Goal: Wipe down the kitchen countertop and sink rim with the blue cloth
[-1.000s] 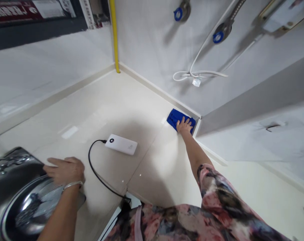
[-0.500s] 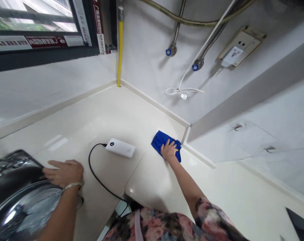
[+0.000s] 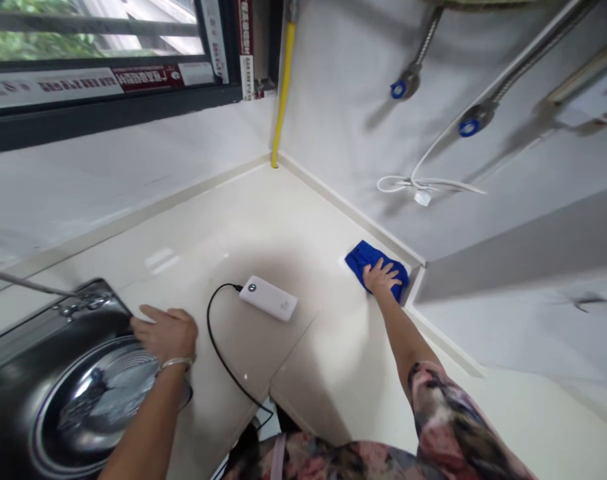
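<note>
A blue cloth (image 3: 362,255) lies on the cream countertop (image 3: 328,380), close to the wall's inner corner. My right hand (image 3: 382,275) presses down on it with the fingers spread over the fabric, holding it against the surface. On the left, my left hand (image 3: 166,332) rests at the edge of the steel sink (image 3: 13,373), fingers stretched out and nothing held. Between the hands a white power bank (image 3: 269,298) lies flat, and a black cable (image 3: 222,357) runs from it toward my body.
A round metal basin (image 3: 43,427) sits in the sink, with a shiny, clear-looking heap inside. A yellow pipe (image 3: 283,93) enters the counter at the back corner. Valves (image 3: 406,81) and a looped white cable (image 3: 421,187) are on the wall. A raised ledge (image 3: 353,207) borders the counter.
My right hand and the blue cloth have slid away from me, nearer the back ledge. The camera view has shifted to the left. My left hand stays by the sink edge.
</note>
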Motion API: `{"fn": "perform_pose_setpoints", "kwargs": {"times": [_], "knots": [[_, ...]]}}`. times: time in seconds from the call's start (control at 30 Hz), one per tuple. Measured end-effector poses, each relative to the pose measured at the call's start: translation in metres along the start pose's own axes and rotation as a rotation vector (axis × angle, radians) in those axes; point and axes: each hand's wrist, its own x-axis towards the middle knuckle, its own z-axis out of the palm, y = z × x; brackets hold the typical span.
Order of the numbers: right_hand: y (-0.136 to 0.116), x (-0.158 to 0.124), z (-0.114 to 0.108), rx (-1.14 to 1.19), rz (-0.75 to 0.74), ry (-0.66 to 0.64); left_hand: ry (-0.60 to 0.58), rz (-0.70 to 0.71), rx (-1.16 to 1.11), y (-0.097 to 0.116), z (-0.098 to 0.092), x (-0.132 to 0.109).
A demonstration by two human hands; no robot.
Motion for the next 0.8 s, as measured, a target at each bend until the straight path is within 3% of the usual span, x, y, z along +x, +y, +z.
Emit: {"fn": "perform_pose_setpoints", "kwargs": {"times": [0.1, 0.27, 0.4, 0.6, 0.8], "knots": [[-0.014, 0.028, -0.003, 0.051, 0.056, -0.034, 0.115, 0.03, 0.082, -0.009, 0.007, 0.002], [-0.051, 0.058, -0.008, 0.082, 0.131, -0.025, 0.097, 0.042, 0.143, -0.016, 0.012, 0.004], [-0.09, 0.065, -0.008, 0.093, 0.111, -0.031, 0.089, 0.035, 0.177, -0.018, 0.014, 0.004], [-0.174, 0.045, -0.004, 0.098, -0.103, -0.016, 0.07, 0.055, 0.221, -0.021, 0.014, 0.004], [-0.277, -0.006, 0.012, 0.062, -0.424, -0.005, 0.037, 0.021, 0.221, -0.017, 0.01, 0.003]]}}
